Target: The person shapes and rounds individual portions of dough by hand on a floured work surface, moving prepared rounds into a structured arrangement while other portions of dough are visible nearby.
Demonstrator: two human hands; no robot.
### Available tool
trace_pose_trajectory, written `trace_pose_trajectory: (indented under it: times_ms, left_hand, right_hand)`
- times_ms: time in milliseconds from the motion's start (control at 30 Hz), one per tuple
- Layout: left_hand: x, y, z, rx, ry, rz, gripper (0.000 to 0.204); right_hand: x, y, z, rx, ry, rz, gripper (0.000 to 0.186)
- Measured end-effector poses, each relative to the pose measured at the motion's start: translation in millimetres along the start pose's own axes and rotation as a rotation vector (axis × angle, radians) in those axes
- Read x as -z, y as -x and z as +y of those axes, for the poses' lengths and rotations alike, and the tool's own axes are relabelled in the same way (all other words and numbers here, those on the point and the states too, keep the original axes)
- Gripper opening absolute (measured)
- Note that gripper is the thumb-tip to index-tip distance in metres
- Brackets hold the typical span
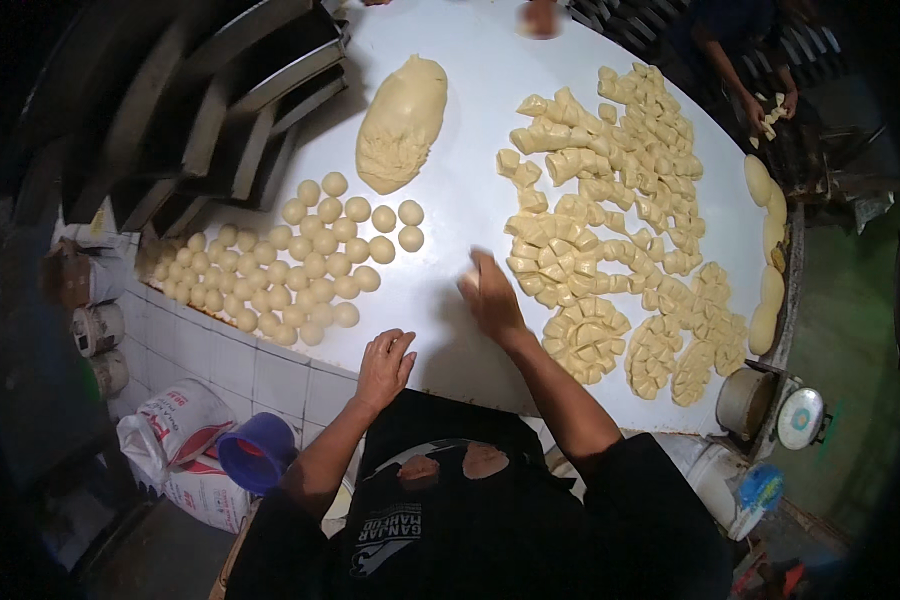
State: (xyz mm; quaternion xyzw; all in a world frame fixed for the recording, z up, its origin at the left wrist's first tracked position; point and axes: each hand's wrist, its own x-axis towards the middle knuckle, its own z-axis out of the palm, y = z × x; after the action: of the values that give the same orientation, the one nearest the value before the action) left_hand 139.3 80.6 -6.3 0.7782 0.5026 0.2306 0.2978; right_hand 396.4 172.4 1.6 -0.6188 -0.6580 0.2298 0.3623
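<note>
My left hand point(385, 368) is at the table's near edge, its fingers curled down and held together. Whatever is under that palm is hidden. Farther in and to the right, my right hand point(494, 298) is over the white tabletop, its fingers smeared by motion. A pale patch shows at its left side, too blurred to name. Round dough balls point(315, 265) lie in a close group to the left of my hands. To the right spreads a mass of cut dough pieces point(580, 240), some in round clusters. A large dough lump point(405, 120) rests at the far side.
Stacked dark metal pans point(270, 80) stand at the far left. Smooth long dough pieces point(765, 315) line the right edge, near a metal pot point(745, 400). A co-worker's hands point(770, 115) hold dough at the far right. Below left are a blue bucket point(257, 450) and white sacks point(175, 430).
</note>
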Motion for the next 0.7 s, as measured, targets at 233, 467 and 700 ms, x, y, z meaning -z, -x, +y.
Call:
trace_pose_trajectory:
  times_ms: [233,467,700]
  left_hand:
    - [-30,-100,20,-0.156,0.235,0.058,0.043]
    - [-86,-280,51,-0.257,0.295,-0.030,0.047]
    - [3,-204,10,-0.172,0.327,0.103,0.017]
  right_hand:
    - [34,-105,-2,0.089,0.131,0.083,0.038]
    - [162,-50,6,-0.547,0.152,0.068,0.035]
    - [148,8,-12,-0.648,-0.136,-0.007,0.030]
